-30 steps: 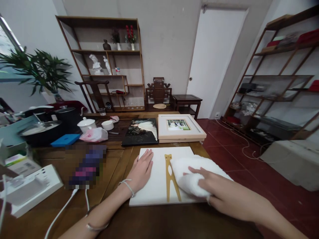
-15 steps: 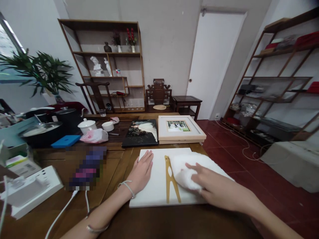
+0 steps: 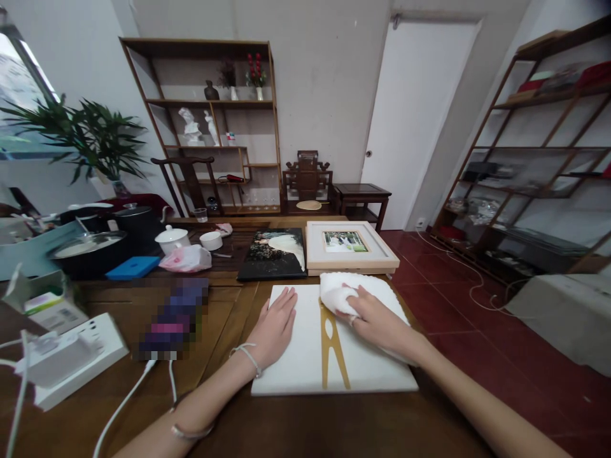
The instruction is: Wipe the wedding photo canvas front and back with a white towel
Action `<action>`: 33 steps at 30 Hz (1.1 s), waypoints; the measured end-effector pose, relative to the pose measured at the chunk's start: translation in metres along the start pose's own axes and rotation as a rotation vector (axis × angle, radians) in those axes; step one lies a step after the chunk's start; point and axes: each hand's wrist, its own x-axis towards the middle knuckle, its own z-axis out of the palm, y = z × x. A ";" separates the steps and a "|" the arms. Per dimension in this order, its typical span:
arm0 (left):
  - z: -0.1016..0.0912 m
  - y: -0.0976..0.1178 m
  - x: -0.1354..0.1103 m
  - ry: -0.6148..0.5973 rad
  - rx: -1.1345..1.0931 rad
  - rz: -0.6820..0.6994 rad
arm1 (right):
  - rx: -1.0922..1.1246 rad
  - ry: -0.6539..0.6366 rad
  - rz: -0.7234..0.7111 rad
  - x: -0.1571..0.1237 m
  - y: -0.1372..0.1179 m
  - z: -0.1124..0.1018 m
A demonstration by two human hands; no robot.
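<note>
Far up the white board (image 3: 296, 375), my right hand (image 3: 375, 318) has slid its clutched cloth (image 3: 337, 289) (wiping there now, seemingly); my left hand (image 3: 273, 327) lies flat, empty.

The flat, four-sided white board (image 3: 305, 372) has a long, golden-brown, two-legged shape (image 3: 329, 342) on it, and the fluffy cloth (image 3: 337, 294) is white too. The wooden table (image 3: 224, 331) is brown, the flat block (image 3: 132, 268) is blue, and the tile floor (image 3: 449, 305) is dark red with thin lines.
</note>
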 end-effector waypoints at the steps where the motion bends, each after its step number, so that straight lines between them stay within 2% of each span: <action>1: 0.000 0.000 0.000 0.000 -0.004 -0.001 | -0.004 0.000 -0.010 0.001 -0.002 0.004; 6: -0.001 0.001 0.000 -0.002 -0.003 -0.014 | -0.048 -0.082 -0.112 -0.027 -0.030 0.009; 9: -0.002 0.002 0.000 -0.002 0.002 -0.007 | -0.067 -0.199 -0.207 -0.048 -0.054 0.007; 12: -0.002 0.002 0.000 0.000 0.001 -0.003 | -0.035 -0.298 -0.282 -0.058 -0.066 0.004; 14: -0.001 0.001 0.000 0.005 -0.003 -0.001 | 0.010 -0.257 -0.270 -0.057 -0.063 0.002; 16: -0.001 0.001 -0.001 0.002 -0.006 -0.001 | 0.053 -0.159 -0.238 -0.049 -0.054 0.001; 20: -0.001 0.001 -0.001 -0.006 -0.004 -0.005 | 0.087 0.005 -0.189 -0.018 -0.026 0.001; 23: -0.001 0.001 -0.001 0.000 -0.008 0.004 | 0.084 0.022 -0.182 0.006 -0.010 0.000; 26: 0.000 0.001 0.000 0.008 -0.015 0.013 | 0.061 -0.013 -0.201 0.017 -0.004 0.003; 29: 0.001 0.000 0.000 0.012 -0.023 0.015 | 0.066 -0.001 -0.184 0.008 -0.011 0.010; 33: 0.000 0.000 0.000 0.005 -0.029 0.009 | 0.069 -0.043 -0.176 -0.028 -0.039 0.016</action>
